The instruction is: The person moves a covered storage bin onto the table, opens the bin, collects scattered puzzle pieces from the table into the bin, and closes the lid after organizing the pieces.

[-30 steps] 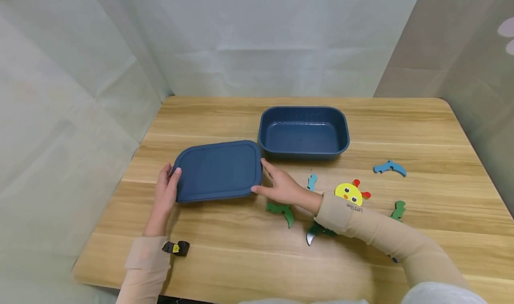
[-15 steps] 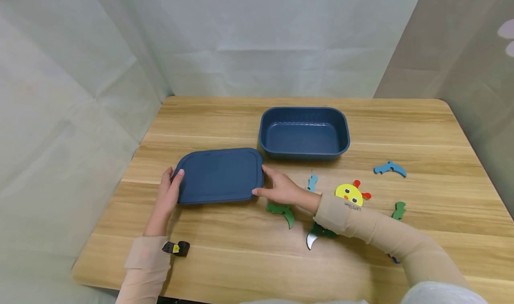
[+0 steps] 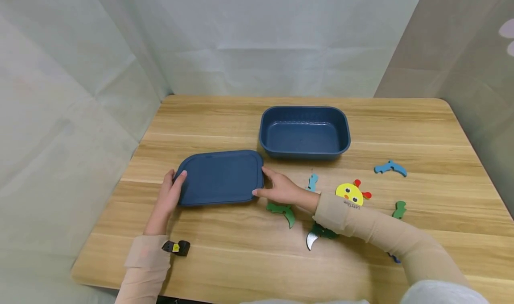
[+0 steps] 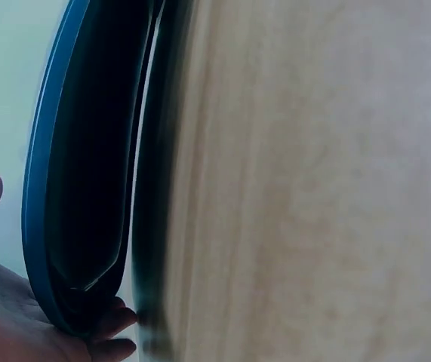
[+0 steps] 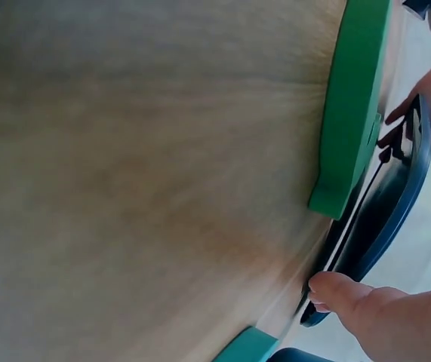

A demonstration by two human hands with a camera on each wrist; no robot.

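A dark blue lid (image 3: 220, 177) lies almost flat, low over the wooden table (image 3: 241, 259), left of centre. My left hand (image 3: 172, 192) grips its left end, thumb on top and fingertips under the rim. In the left wrist view the lid (image 4: 87, 188) shows edge-on beside my left hand (image 4: 19, 324), with a thin dark gap to the wood. My right hand (image 3: 281, 187) holds the right end, thumb at the near corner. The right wrist view shows that thumb (image 5: 351, 298) against the lid (image 5: 389, 219). The matching blue container (image 3: 304, 132) stands open behind, with nothing inside.
Flat puzzle pieces lie to the right: a green one (image 3: 283, 211) under my right wrist, a small light-blue one (image 3: 312, 181), a yellow chick (image 3: 350, 193), a blue one (image 3: 390, 168) and another green one (image 3: 399, 210). White cloth walls close the back and left.
The lid has come down from a tilted, raised position to nearly flat on the table. Both hands stayed on its ends and sank slightly with it.
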